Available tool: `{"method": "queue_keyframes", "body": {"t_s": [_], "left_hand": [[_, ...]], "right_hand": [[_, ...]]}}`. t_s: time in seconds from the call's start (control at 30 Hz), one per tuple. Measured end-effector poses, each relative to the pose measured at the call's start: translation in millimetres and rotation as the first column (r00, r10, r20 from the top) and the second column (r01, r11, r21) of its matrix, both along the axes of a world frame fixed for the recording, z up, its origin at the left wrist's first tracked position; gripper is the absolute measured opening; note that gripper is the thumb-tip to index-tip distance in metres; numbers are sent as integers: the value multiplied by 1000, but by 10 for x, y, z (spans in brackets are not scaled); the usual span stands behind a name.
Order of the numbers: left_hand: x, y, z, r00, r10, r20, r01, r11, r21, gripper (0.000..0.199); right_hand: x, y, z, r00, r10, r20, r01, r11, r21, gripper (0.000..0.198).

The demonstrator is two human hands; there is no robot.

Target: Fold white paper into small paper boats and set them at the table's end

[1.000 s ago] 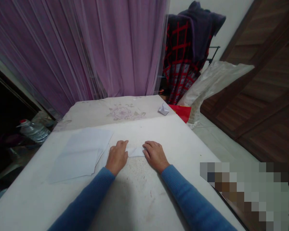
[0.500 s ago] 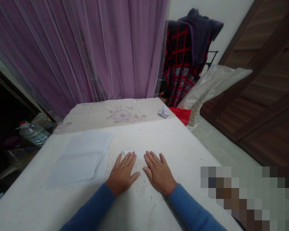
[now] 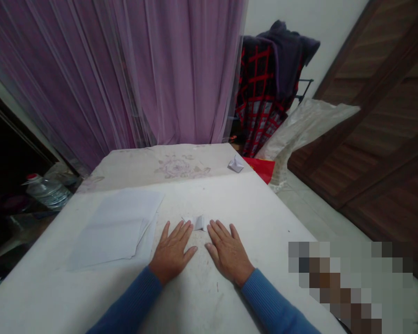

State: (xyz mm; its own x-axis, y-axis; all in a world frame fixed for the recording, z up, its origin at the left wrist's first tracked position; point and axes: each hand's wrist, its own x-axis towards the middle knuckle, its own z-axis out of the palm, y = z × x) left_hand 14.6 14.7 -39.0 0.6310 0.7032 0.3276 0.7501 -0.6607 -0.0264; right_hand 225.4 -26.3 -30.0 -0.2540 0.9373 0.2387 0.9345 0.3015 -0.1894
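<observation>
A small folded piece of white paper [image 3: 199, 223] lies on the table between my fingertips, with a raised fold near its right end. My left hand [image 3: 173, 250] is flat, palm down, its fingertips over the paper's left end and partly covering it. Just right of the paper, my right hand [image 3: 228, 249] also rests flat with fingers stretched; whether it touches the paper I cannot tell. Neither hand grips anything.
A stack of white paper sheets [image 3: 114, 232] lies left of my hands. A small folded paper shape [image 3: 236, 163] sits at the table's far right corner, beside a red bag [image 3: 261, 169]. A plastic bottle [image 3: 47, 191] stands beyond the left edge.
The paper strip, flat and longer before, now shows a raised fold and spans a shorter width. My left hand has shifted slightly left; the right hand has barely moved.
</observation>
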Motion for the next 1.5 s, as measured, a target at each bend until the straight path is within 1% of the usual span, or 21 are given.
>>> {"method": "queue_keyframes", "body": {"t_s": [0.07,0.17,0.23,0.3,0.33,0.43,0.5,0.57,0.67,0.77,0.9,1.0,1.03,1.1,1.17,1.2,1.3,1.43,1.5], "left_hand": [[-68,5,31,1000,24,19,-24,1000,3,53],[-92,52,151,998,58,40,-57,998,-14,43],[-32,96,250,993,92,74,-91,996,-14,38],[64,124,317,988,104,118,-106,994,10,39],[115,128,325,987,91,132,-95,995,25,41],[226,102,242,993,8,117,-13,999,43,47],[244,70,126,997,-40,73,38,999,32,51],[216,44,14,997,-70,25,69,997,29,55],[106,34,-85,998,-67,-3,67,997,38,58],[-63,66,-94,1000,-1,0,1,1000,20,61],[-230,169,3,997,66,-39,-69,994,-81,57],[-200,289,153,994,98,-45,-103,984,-144,48],[-166,334,211,995,93,-39,-98,983,-156,47],[-93,418,320,998,52,-25,-55,980,-190,47],[-36,476,408,1000,13,-8,-14,976,-216,45],[-19,489,441,1000,-2,1,2,976,-218,42],[-1,460,488,999,-32,33,37,988,-150,31],[5,324,456,996,-63,61,62,998,11,21],[11,256,424,995,-67,70,62,996,62,15]], "right_hand": [[83,-23,-9,1000,-23,16,23,1000,6,48],[160,-38,-28,999,-42,28,42,999,31,46],[166,-35,-33,997,-75,11,75,995,64,45],[148,-29,-22,995,-98,-16,99,989,112,46],[133,-27,-10,995,-99,-30,102,985,137,47],[58,-24,39,996,-69,-64,80,982,172,47],[-14,-23,61,996,-34,-79,45,989,143,47],[-86,-24,60,997,19,-78,-12,996,84,47],[-127,-43,30,997,49,-60,-48,999,20,47],[-41,-90,14,999,-1,-51,1,1000,2,48],[125,-128,21,996,-52,-72,52,999,-1,44],[166,-46,-5,987,-95,-127,100,994,38,41],[165,3,-20,981,-122,-150,132,990,57,42],[156,112,-51,967,-177,-183,195,977,90,51],[150,202,-70,961,-196,-197,217,972,94,56],[151,231,-73,960,-192,-204,214,973,91,55],[160,246,-60,955,-153,-255,185,977,107,41],[165,181,-15,949,-53,-312,123,970,209,26],[164,148,12,949,-10,-316,94,963,253,21]]}}
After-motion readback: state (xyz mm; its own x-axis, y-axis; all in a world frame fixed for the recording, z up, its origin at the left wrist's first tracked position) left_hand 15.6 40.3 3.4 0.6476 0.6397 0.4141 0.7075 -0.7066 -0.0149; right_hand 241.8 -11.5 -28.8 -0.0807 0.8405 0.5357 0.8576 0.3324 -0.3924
